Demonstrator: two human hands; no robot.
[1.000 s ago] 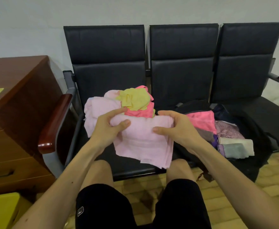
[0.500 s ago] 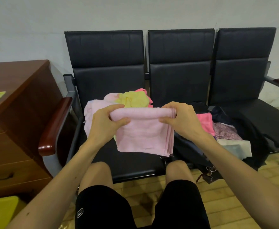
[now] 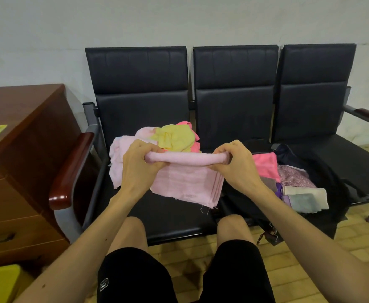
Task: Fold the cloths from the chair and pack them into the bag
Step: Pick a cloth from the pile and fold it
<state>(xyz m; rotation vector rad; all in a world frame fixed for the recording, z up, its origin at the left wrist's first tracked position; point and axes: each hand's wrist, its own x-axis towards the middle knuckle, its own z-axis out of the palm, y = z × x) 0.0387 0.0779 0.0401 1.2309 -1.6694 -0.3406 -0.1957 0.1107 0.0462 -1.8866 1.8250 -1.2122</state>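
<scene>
Pink towel [image 3: 185,184] is hanging over the left seat of the chair [image 3: 140,114], folding in progress. I am gripping its rolled top edge, left hand [image 3: 140,165] and right hand [image 3: 234,165] both curled round it. Next move, I judge: carrying it right into the open bag [image 3: 332,178], already crowded with folded cloths [image 3: 297,182]. Unfolded pile [image 3: 174,138] is waiting behind.

Black shorts [image 3: 234,274], small white logo [image 3: 103,284], bare forearms

pale pink terry towel [image 3: 185,182]; yellow crumpled cloth [image 3: 174,136]; hot-pink folded cloth [image 3: 264,164] in black fabric bag [image 3: 330,184]; mauve floral-print cloth [image 3: 295,177]; grey folded cloth [image 3: 303,201]; black padded chair [image 3: 135,71].
</scene>
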